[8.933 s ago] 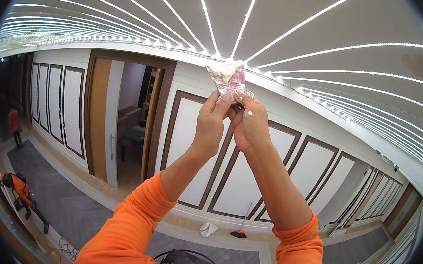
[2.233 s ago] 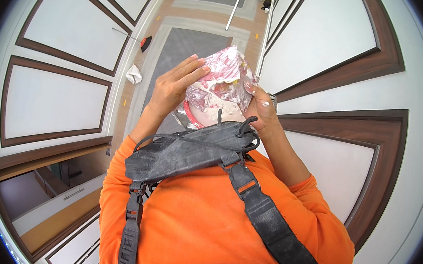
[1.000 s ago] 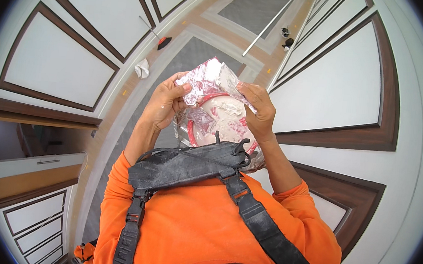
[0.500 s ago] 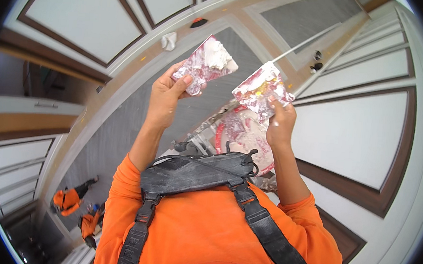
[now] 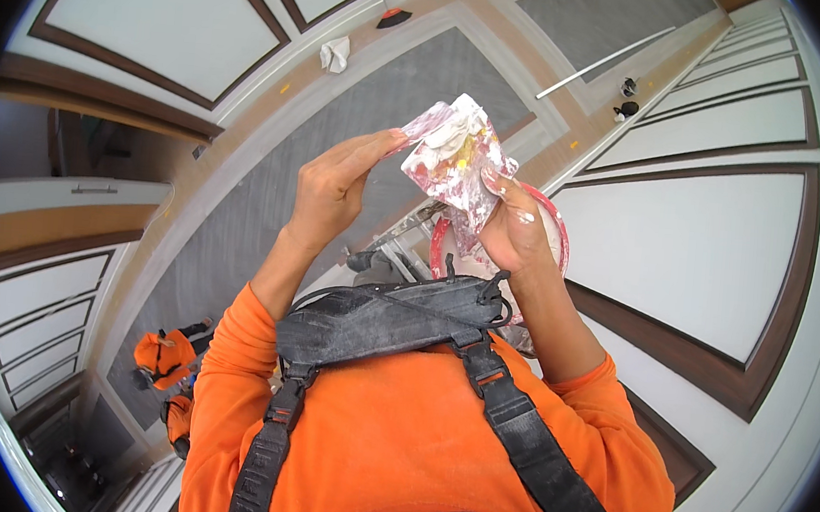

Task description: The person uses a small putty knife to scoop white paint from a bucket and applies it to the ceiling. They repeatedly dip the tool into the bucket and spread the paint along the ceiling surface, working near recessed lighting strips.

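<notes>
My left hand (image 5: 333,187) grips a flat reddish putty spreader (image 5: 427,121), its edge laid against the one in my other hand. Fingers and thumb of my right hand (image 5: 518,228) close round a second putty spreader (image 5: 461,164), a broad red plate smeared with white putty and a yellow patch. White putty also spots the right thumb. Under the right hand stands a bucket (image 5: 559,224) with a red rim, partly hidden by the hand and the spreader. The pale putty inside it shows only in part.
A metal stepladder or stand (image 5: 399,246) is beside the bucket. Panelled white walls (image 5: 689,259) rise on both sides. On the floor are a broom (image 5: 395,19), a crumpled white bag (image 5: 334,55) and a long white strip (image 5: 603,61). Two people in orange (image 5: 163,357) are at lower left.
My hands have come together: the left spreader moved right and now overlaps the right one, which shifted left and tilted. Both were held apart before.
</notes>
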The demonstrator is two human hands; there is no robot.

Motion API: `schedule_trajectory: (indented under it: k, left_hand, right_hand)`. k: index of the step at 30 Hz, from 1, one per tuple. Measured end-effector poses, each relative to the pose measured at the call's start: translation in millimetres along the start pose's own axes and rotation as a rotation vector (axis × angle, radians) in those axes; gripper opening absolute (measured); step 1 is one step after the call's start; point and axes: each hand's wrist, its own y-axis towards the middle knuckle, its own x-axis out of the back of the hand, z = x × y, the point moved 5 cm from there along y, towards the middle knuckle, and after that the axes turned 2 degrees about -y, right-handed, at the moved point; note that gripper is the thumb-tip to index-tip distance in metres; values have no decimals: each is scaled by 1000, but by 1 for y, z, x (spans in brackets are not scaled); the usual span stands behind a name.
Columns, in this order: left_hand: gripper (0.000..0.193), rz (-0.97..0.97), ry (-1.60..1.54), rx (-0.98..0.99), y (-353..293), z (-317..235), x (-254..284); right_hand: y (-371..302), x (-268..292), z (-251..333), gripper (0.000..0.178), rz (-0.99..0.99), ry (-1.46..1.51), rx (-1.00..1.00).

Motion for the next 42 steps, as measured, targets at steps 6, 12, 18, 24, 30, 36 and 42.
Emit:
schedule_trajectory:
  k: [6,12,18,24,30,36,42]
  left_hand:
    - [36,312,-250,309,-15,7,-52]
    - [35,598,-507,597,-50,9,-154]
    - [39,830,-442,540,-58,6,-194]
    - [33,510,-325,730,-86,44,-164]
    - [33,211,-643,1073,-151,75,-149]
    - [35,246,-190,730,-150,49,-148]
    - [31,258,100,549,-132,9,-70]
  right_hand:
    - [-29,3,53,53,44,-32,214]
    - [-68,73,95,46,-246,-62,411]
    - [-88,105,77,45,-489,-19,474]
    - [-95,117,74,46,-501,-21,474]
    - [-89,112,64,48,-520,-41,457]
    - [-78,130,56,48,-407,-24,431]
    - [-64,126,69,44,-317,-157,435]
